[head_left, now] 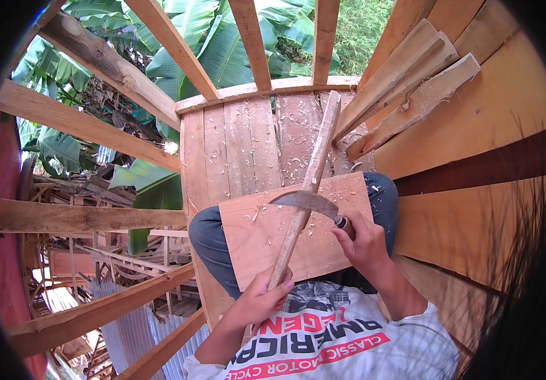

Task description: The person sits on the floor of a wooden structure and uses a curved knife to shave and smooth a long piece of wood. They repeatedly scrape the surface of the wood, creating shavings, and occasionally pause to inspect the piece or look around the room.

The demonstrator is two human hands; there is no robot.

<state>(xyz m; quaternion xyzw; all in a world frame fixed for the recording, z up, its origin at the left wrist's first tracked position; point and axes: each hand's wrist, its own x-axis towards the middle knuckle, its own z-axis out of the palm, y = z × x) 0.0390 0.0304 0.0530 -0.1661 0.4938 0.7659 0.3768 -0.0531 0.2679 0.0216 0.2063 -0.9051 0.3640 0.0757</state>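
My left hand (pixel 261 296) grips the near end of a long thin wooden stick (pixel 311 177), which slants up and away across a flat wooden board (pixel 254 240) lying on my lap. In my right hand (pixel 363 239) is the dark handle of a curved knife (pixel 304 201). Its grey blade lies across the stick, near the board's far edge. Pale wood shavings lie on the board.
I sit on a raised plank floor (pixel 241 152) strewn with shavings. Open wooden rails (pixel 95 133) stand to the left, with banana leaves and a drop beyond them. Plank walls (pixel 494 126) and leaning wooden pieces (pixel 406 88) close in on the right.
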